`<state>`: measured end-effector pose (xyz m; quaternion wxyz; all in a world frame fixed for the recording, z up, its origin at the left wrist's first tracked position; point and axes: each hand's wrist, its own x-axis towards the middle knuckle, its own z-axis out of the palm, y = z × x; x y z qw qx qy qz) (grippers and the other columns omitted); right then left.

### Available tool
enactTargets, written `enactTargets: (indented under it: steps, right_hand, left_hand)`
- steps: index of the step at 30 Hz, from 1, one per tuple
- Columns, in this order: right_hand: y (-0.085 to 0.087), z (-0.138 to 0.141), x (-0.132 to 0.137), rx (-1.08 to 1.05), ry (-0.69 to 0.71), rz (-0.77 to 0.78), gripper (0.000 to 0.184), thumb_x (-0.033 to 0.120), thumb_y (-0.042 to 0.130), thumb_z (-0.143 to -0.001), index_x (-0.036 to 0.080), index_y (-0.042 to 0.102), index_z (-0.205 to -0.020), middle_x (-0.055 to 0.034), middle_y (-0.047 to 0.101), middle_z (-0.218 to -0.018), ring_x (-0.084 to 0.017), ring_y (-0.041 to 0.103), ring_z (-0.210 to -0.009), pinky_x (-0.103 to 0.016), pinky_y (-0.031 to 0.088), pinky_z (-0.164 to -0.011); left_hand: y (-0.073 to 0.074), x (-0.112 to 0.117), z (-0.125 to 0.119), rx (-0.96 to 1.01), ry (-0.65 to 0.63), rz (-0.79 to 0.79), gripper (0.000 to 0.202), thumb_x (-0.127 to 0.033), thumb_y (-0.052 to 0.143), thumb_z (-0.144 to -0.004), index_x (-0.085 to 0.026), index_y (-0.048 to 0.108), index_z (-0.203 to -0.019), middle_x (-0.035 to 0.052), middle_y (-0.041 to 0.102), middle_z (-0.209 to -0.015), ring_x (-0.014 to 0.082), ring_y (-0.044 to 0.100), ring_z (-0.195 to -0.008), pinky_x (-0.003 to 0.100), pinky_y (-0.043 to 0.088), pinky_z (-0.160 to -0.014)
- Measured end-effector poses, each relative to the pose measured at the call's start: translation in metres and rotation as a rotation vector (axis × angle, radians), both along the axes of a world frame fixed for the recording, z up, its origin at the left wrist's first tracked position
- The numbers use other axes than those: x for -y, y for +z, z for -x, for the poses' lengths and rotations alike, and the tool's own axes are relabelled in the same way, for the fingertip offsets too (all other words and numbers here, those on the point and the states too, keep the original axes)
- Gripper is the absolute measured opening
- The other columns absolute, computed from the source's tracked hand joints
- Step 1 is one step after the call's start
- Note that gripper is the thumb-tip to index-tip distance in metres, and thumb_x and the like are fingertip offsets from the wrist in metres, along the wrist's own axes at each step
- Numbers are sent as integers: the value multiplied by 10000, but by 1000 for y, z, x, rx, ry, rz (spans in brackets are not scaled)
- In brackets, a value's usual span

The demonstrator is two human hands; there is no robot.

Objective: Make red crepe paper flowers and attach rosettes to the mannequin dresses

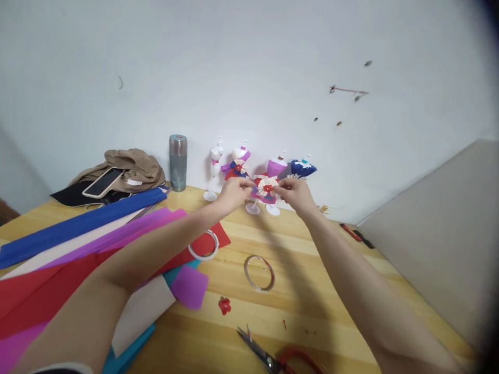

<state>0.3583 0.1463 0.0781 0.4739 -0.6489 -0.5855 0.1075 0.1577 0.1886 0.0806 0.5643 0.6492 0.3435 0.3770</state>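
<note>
Both arms reach to the far side of the wooden table (312, 291). My left hand (233, 193) and my right hand (293, 193) pinch, from either side, a small cream paper rosette with a red centre (267, 185). It sits on a mannequin figurine in a purple and red paper dress (262, 196) on a white stand. Behind it stand three more little mannequins: a bare white one (215, 162), one with a blue and red flower (238, 165), and one with a blue paper skirt (303, 167).
Long crepe paper sheets in blue, cream, purple and red (70, 244) cover the left. Two tape rings (203, 245) (259, 272), a small red paper flower (224, 305) and red-handled scissors (280, 356) lie near me. A steel flask (178, 162), phone (103, 182) and tan cloth (134, 163) sit by the wall.
</note>
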Motion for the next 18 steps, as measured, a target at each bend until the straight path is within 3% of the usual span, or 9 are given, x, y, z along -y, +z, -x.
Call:
enactTargets:
  steps: [3,6,13,18]
  right_hand:
    - [-4,-1,1,-27,17,37,215,333,704,-633,169,601,-540,11,508,-432,-98,417,-411,-256,306,-420]
    - [-7,-4,5,-70,4,48,212,332,717,-628,175,600,-547,7,520,-445,-105,429,-410,-259,309,-424]
    - [-1,-14,-7,-209,-98,-12,221,377,709,-627,197,582,-640,-22,612,-554,-140,517,-483,-252,336,-428]
    - [1,-8,-29,-286,-100,34,222,339,766,-610,191,607,-654,-14,614,-525,-165,568,-494,-250,354,-421]
  left_hand:
    - [4,-21,-14,-40,9,-45,177,-32,551,-799,-83,688,-898,19,657,-710,51,524,-487,160,394,-444]
    - [6,-29,-19,-74,7,-44,183,-32,527,-811,-72,681,-901,39,676,-733,44,517,-466,158,394,-433]
    - [11,-28,-19,-127,-9,-48,197,-44,501,-842,-71,674,-934,66,709,-815,29,516,-466,137,387,-429]
    - [-2,-18,-4,-147,-60,-42,184,-70,499,-855,-59,666,-932,85,708,-822,51,555,-505,152,418,-445]
